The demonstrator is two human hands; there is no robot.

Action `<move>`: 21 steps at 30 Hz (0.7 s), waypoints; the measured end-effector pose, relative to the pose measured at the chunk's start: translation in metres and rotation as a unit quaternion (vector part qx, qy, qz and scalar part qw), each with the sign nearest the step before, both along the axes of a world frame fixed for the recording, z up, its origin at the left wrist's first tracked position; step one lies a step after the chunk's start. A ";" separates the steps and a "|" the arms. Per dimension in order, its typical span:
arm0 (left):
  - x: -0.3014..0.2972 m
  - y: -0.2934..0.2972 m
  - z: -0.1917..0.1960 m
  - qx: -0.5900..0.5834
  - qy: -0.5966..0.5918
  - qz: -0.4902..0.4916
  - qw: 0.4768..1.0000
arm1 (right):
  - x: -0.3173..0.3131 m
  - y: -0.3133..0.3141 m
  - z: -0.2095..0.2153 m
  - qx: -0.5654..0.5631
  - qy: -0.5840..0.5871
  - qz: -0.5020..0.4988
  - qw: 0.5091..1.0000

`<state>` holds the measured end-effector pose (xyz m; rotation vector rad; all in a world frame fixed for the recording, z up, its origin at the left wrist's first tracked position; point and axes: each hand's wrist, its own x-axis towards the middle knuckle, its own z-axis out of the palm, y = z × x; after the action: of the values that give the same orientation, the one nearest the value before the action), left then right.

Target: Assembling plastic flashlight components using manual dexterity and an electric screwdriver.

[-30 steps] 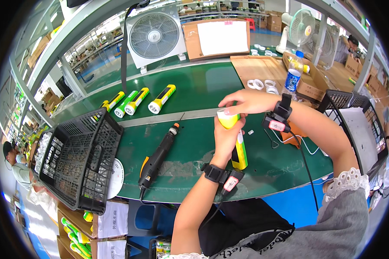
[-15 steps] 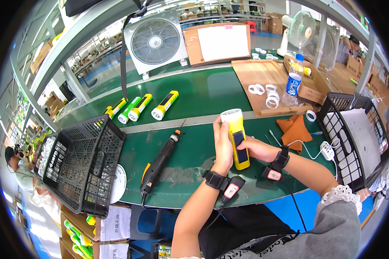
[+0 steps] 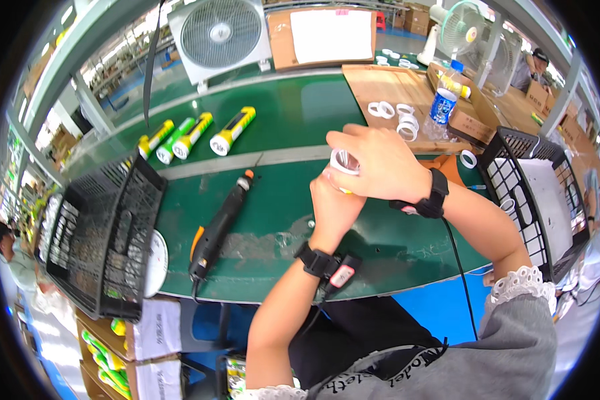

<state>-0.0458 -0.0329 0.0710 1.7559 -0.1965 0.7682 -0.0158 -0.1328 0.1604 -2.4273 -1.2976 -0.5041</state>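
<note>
A yellow flashlight with a white head [image 3: 344, 162] is held between my two hands above the green bench. My left hand [image 3: 335, 210] is wrapped round its body, which is almost wholly hidden. From above, my right hand [image 3: 388, 162] grips the white head rim, fingers curled over it. To the left of my hands a black electric screwdriver [image 3: 220, 230] with an orange lever lies on the bench. Farther back, several flashlights lie in a row, among them a yellow one [image 3: 233, 131] and a green one [image 3: 175, 141].
A black crate [image 3: 107, 240] stands at left, another [image 3: 527, 200] at right. White rings [image 3: 407, 127] and a water bottle [image 3: 441, 107] rest on a wooden board [image 3: 363, 87]. An orange cloth [image 3: 452, 167] lies behind my right wrist. A box fan [image 3: 220, 33] stands at the back.
My right hand has moved from the flashlight's lower body up onto its white head. The flashlight has tipped, its body now hidden by my hands. The whole view has shifted slightly.
</note>
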 end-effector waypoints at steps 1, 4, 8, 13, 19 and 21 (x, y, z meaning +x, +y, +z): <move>0.001 0.002 0.000 -0.013 -0.010 -0.025 1.000 | 0.000 0.001 -0.001 -0.015 0.002 0.005 1.000; 0.005 0.002 -0.001 -0.049 -0.003 -0.088 0.995 | 0.014 -0.003 -0.010 0.065 -0.037 0.093 0.993; 0.006 0.013 -0.009 -0.070 0.000 -0.135 0.988 | 0.020 0.004 -0.015 0.061 -0.050 0.157 0.984; 0.004 0.026 -0.008 -0.083 -0.028 -0.236 0.968 | 0.023 0.002 -0.007 -0.009 -0.011 0.257 0.966; 0.001 0.035 -0.005 -0.238 0.151 -0.502 0.818 | 0.043 0.006 0.002 -0.107 0.120 0.346 0.925; 0.001 0.035 -0.007 -0.249 0.140 -0.486 0.826 | 0.049 0.004 0.004 -0.019 0.255 0.341 0.905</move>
<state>-0.0445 0.0018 0.0644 1.0221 -0.5759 -0.1934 0.0333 -0.1286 0.1648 -1.7546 -1.7492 0.3276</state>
